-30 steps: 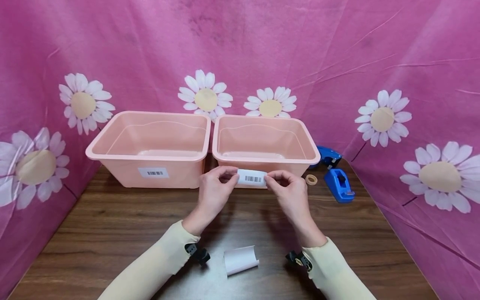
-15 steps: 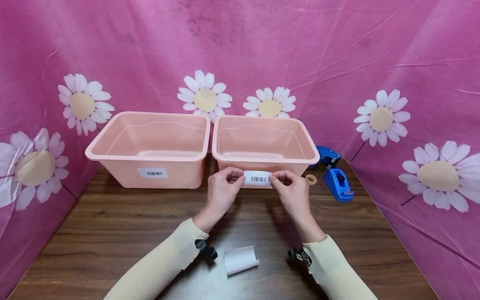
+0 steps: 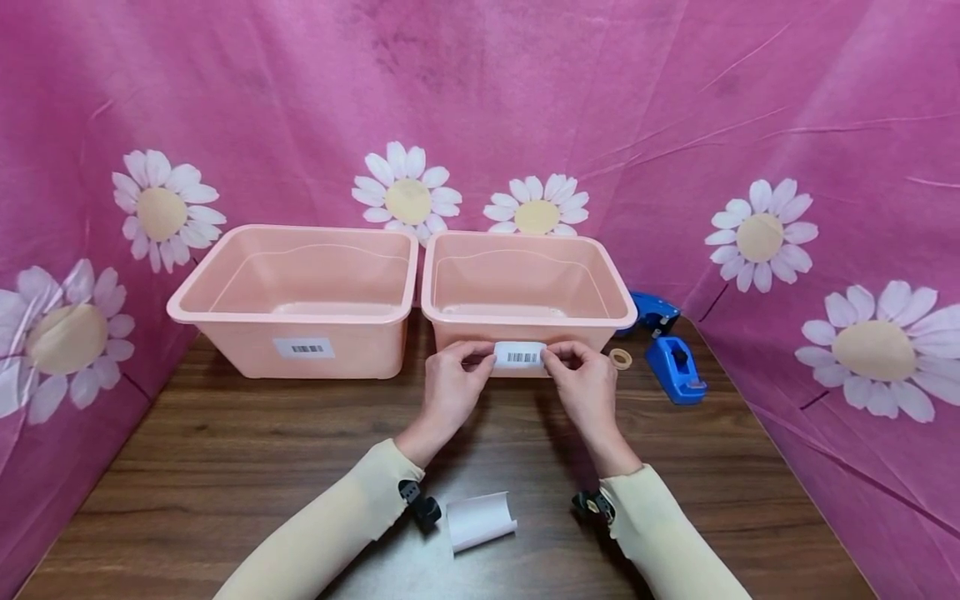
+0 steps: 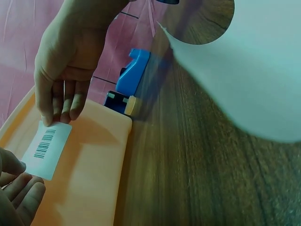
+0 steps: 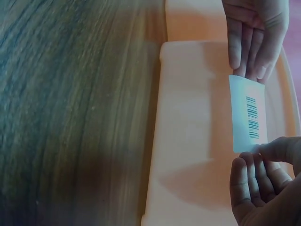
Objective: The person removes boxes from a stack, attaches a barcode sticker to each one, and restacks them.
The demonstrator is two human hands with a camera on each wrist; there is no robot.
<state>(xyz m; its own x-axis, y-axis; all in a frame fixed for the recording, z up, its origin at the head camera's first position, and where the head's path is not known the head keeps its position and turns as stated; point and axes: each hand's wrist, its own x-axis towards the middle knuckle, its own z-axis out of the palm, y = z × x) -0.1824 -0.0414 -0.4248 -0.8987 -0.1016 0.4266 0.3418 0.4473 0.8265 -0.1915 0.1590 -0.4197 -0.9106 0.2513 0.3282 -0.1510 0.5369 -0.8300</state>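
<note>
A white barcode label (image 3: 520,356) is stretched between both hands in front of the right pink bin (image 3: 525,321). My left hand (image 3: 455,383) pinches its left end between thumb and fingers, and my right hand (image 3: 587,385) pinches its right end. In the left wrist view the label (image 4: 46,149) is slightly curved, its barcode facing outward, close to the bin wall (image 4: 89,165). From the right wrist view, the label (image 5: 249,115) stands off the bin wall (image 5: 188,127), and shadows of the hands fall on that wall.
The left pink bin (image 3: 292,317) carries a similar barcode label (image 3: 303,348) on its front. Right of the bins are a tan tape roll (image 3: 620,359), a blue tape dispenser (image 3: 675,371) and another blue tool (image 3: 652,312). A curled white paper (image 3: 480,523) lies on the wooden table (image 3: 225,492) near the front.
Both hands have kept their pinch on the label while it shifted a little to the right along the front of the right bin. The left hand moved right more than the right hand.
</note>
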